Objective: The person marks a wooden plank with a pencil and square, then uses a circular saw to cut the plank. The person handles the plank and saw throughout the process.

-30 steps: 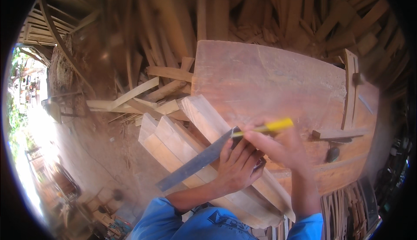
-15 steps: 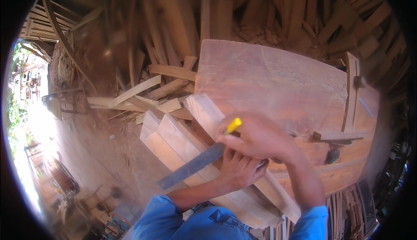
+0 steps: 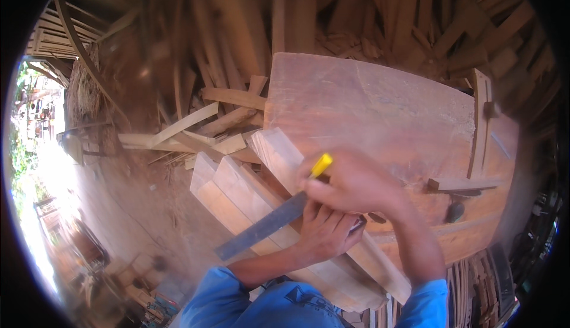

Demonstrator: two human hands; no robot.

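Observation:
My right hand (image 3: 350, 179) is closed in a pinch on a yellow pencil or pen (image 3: 321, 164); its tip is hidden by the fingers. Just below, my left hand (image 3: 326, 233) wraps around the end of a try square, whose dark flat blade (image 3: 261, 226) juts out to the lower left. A dark bit of the square's stock shows by the left knuckles. The blade lies slantwise across light wooden beams (image 3: 246, 194) set side by side. Another light beam (image 3: 276, 148) passes under my hands.
A broad wooden workbench (image 3: 374, 108) extends beyond my hands. On its right are a wooden strip (image 3: 480, 129), a small wood block (image 3: 460, 184) and a dark rounded object (image 3: 455, 212). Offcuts (image 3: 219, 126) are heaped at the far left. Boards (image 3: 297, 28) lean at the back.
The right hand and the yellow pencil or pen have shifted very slightly. The left hand, the square and the beams look the same.

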